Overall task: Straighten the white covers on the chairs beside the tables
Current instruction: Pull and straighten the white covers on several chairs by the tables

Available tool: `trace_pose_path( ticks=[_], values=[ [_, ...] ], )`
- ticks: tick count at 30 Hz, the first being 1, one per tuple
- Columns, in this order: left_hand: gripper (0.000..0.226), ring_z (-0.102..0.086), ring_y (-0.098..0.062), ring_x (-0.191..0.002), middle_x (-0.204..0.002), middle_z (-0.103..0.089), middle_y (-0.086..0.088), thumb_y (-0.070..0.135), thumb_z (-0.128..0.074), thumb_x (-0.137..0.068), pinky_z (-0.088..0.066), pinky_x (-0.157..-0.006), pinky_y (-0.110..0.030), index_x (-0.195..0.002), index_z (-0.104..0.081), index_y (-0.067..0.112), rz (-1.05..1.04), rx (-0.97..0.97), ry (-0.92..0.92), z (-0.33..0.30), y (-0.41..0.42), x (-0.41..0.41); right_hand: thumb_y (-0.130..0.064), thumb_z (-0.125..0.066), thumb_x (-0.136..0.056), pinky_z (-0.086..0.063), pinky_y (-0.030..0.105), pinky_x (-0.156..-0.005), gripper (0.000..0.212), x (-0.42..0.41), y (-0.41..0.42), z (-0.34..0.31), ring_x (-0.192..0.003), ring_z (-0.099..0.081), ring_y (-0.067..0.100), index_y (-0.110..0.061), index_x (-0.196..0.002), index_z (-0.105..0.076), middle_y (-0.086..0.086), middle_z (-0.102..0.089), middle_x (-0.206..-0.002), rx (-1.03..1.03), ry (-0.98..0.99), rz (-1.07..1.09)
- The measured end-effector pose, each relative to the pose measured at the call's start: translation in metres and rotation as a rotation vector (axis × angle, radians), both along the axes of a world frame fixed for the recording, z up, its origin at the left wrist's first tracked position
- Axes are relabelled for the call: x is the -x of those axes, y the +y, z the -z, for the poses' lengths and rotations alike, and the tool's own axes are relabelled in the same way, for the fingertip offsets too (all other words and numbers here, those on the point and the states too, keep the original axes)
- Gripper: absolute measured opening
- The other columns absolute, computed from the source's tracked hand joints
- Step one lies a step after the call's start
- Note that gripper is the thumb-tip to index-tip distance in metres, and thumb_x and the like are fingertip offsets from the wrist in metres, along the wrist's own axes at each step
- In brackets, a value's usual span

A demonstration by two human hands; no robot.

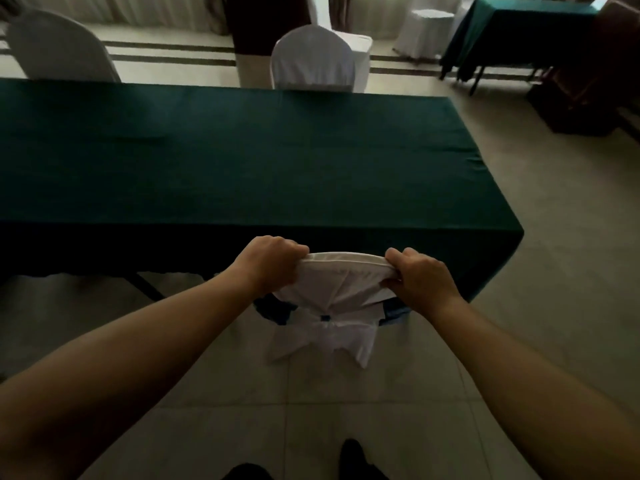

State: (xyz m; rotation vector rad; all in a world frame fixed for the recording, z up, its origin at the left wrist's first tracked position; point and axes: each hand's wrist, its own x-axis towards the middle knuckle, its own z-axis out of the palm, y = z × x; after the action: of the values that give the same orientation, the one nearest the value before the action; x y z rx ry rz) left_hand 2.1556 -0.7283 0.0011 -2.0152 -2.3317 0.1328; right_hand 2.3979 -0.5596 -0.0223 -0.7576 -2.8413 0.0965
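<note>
A chair stands pushed in at the near side of a long table draped in dark green cloth [242,150]. Its white cover [336,289] is bunched and gathered at the back, with a small blue clip or knot below and loose white tails hanging toward the floor. My left hand [266,261] grips the cover's top left corner. My right hand [422,275] grips the top right corner. The cover's top edge is stretched between the two fists. Blue chair fabric shows below the cover on both sides.
Two white-covered chairs [311,57] [59,46] stand at the table's far side. A second green-draped table [519,32] is at the back right, with another white-covered chair [422,29] beside it. A dark box [575,105] sits on the tiled floor at right. My shoes [353,459] show below.
</note>
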Motion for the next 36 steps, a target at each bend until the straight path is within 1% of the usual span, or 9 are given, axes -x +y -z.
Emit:
trace_pose_path(
  ticks=[4,9,13,17,22,26,28,30,36],
  values=[
    [0.021,-0.066,-0.022,-0.09,-0.1,-0.068,0.004,0.035,-0.061,-0.079,-0.037,-0.061,-0.03,-0.097,-0.06,0.026,-0.071,0.003,-0.009,-0.004,0.03,-0.006,-0.033,-0.077,-0.077,-0.033,0.03,-0.052,0.036,0.003,0.043,-0.004,-0.055,-0.042,0.02,-0.024,-0.093,-0.047,-0.001,-0.047,-0.074,0.005,0.023,-0.049],
    [0.025,-0.065,-0.022,-0.092,-0.103,-0.066,0.004,0.038,-0.063,-0.079,-0.039,-0.063,-0.031,-0.101,-0.058,0.026,-0.104,0.027,0.004,0.0,0.051,-0.007,-0.03,-0.079,-0.076,-0.03,0.028,-0.052,0.036,0.007,0.069,-0.001,-0.054,-0.038,0.018,-0.022,-0.095,-0.048,0.001,-0.049,-0.074,-0.007,0.022,-0.093],
    [0.024,-0.065,-0.023,-0.089,-0.101,-0.066,0.004,0.037,-0.064,-0.08,-0.041,-0.063,-0.032,-0.1,-0.058,0.026,-0.11,0.006,-0.027,0.005,0.059,0.002,-0.027,-0.079,-0.076,-0.03,0.029,-0.052,0.036,0.016,0.08,0.005,-0.056,-0.051,0.026,-0.02,-0.096,-0.049,0.004,-0.051,-0.075,0.0,0.009,-0.086],
    [0.024,-0.065,-0.022,-0.086,-0.099,-0.066,0.005,0.036,-0.066,-0.081,-0.043,-0.062,-0.032,-0.102,-0.059,0.026,-0.106,-0.026,-0.056,0.008,0.066,0.014,-0.027,-0.077,-0.078,-0.035,0.03,-0.052,0.035,0.029,0.087,0.006,-0.06,-0.055,0.027,-0.022,-0.097,-0.049,0.004,-0.052,-0.077,0.005,-0.012,-0.054],
    [0.021,-0.066,-0.023,-0.086,-0.098,-0.065,0.004,0.035,-0.065,-0.081,-0.042,-0.06,-0.032,-0.099,-0.058,0.025,-0.12,-0.024,-0.069,0.026,0.07,0.014,-0.027,-0.078,-0.078,-0.031,0.03,-0.053,0.036,0.031,0.087,0.018,-0.058,-0.051,0.025,-0.021,-0.099,-0.05,0.003,-0.05,-0.077,0.014,-0.07,-0.028],
    [0.017,-0.065,-0.023,-0.081,-0.094,-0.064,0.003,0.032,-0.061,-0.084,-0.049,-0.061,-0.034,-0.098,-0.058,0.023,-0.114,-0.027,-0.105,0.04,0.068,0.011,-0.028,-0.079,-0.076,-0.032,0.029,-0.051,0.037,0.027,0.086,0.031,-0.056,-0.048,0.023,-0.019,-0.1,-0.053,0.005,-0.052,-0.077,0.0,-0.094,-0.02],
    [0.016,-0.066,-0.023,-0.079,-0.092,-0.064,0.003,0.032,-0.062,-0.084,-0.047,-0.057,-0.033,-0.098,-0.058,0.023,-0.098,-0.019,-0.107,0.047,0.061,0.006,-0.029,-0.078,-0.078,-0.033,0.029,-0.05,0.036,0.022,0.082,0.037,-0.055,-0.045,0.021,-0.018,-0.101,-0.053,0.005,-0.052,-0.077,-0.011,-0.124,-0.043],
    [0.016,-0.065,-0.021,-0.078,-0.092,-0.064,0.004,0.032,-0.061,-0.085,-0.048,-0.056,-0.033,-0.099,-0.057,0.024,-0.099,-0.011,-0.093,0.052,0.054,-0.001,-0.027,-0.076,-0.08,-0.035,0.03,-0.049,0.034,0.015,0.077,0.042,-0.056,-0.049,0.023,-0.016,-0.103,-0.054,0.006,-0.053,-0.078,-0.012,-0.131,-0.047],
    [0.017,-0.064,-0.022,-0.084,-0.098,-0.063,0.001,0.028,-0.057,-0.09,-0.051,-0.062,-0.035,-0.104,-0.055,0.02,-0.154,-0.041,-0.103,0.049,0.046,-0.012,-0.027,-0.075,-0.082,-0.033,0.027,-0.049,0.032,0.011,0.07,0.044,-0.058,-0.045,0.016,-0.019,-0.1,-0.049,0.001,-0.05,-0.079,0.006,-0.114,-0.004]
  ],
)
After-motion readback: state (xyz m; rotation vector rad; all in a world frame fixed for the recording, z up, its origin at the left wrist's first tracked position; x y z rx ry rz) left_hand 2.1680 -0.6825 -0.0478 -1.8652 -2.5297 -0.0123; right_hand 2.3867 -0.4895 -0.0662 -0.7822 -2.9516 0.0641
